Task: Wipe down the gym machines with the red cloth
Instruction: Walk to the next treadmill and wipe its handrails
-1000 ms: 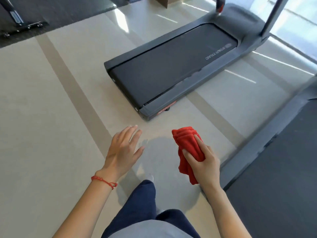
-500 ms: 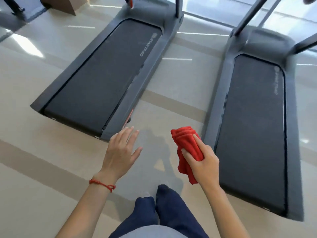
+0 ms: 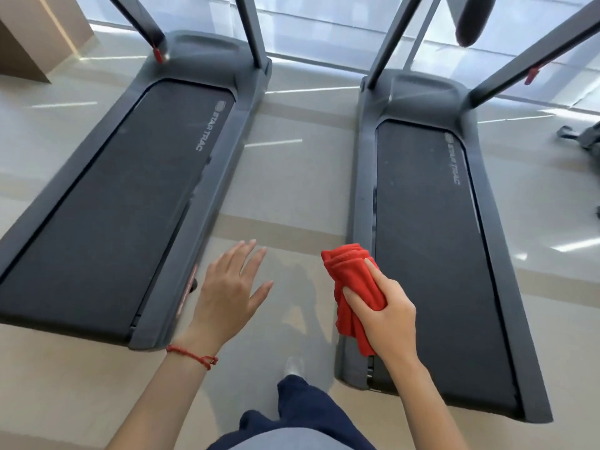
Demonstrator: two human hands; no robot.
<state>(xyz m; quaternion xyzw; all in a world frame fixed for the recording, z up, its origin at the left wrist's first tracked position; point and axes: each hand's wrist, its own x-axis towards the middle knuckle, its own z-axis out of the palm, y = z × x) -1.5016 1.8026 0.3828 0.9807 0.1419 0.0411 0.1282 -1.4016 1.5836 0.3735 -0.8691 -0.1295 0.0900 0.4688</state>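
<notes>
My right hand grips a bunched red cloth, held in the air over the rear left corner of the right treadmill. My left hand hovers with fingers spread, holding nothing, beside the rear right corner of the left treadmill. Both treadmills are dark grey with black belts, side by side, with grey uprights rising at their far ends. Neither hand touches a machine.
A strip of pale tiled floor runs between the two treadmills, and my legs stand at its near end. A window wall lies behind the machines. A brown box sits at far left. Part of another machine shows at right.
The view has swung right and forward, so both treadmills now lie straight ahead and closer. My hands keep the same pose, the right one still holding the cloth.
</notes>
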